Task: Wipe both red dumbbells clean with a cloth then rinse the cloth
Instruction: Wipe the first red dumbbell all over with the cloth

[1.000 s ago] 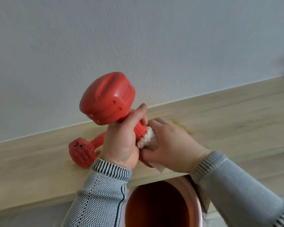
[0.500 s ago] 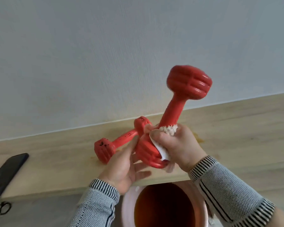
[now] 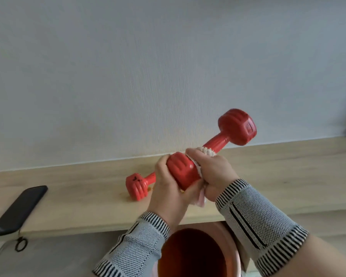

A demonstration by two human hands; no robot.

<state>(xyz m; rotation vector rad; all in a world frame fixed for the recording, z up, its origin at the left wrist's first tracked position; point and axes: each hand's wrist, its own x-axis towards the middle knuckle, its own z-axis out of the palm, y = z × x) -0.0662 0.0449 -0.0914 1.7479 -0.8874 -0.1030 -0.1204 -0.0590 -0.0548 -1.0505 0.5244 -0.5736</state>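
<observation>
Head view: my left hand (image 3: 169,193) grips the raised dumbbell's (image 3: 220,143) near end. My right hand (image 3: 210,172) clamps the cloth (image 3: 207,151) around its handle, above the counter (image 3: 78,188).

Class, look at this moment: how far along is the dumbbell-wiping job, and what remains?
Nothing looks finished. In hand: the left hand grips the lifted dumbbell's near end while the right hand holds the cloth round its handle. Left: the second dumbbell lies on the wooden shelf with dark marks on its end, and the cloth needs rinsing, perhaps in the bucket below.
</observation>
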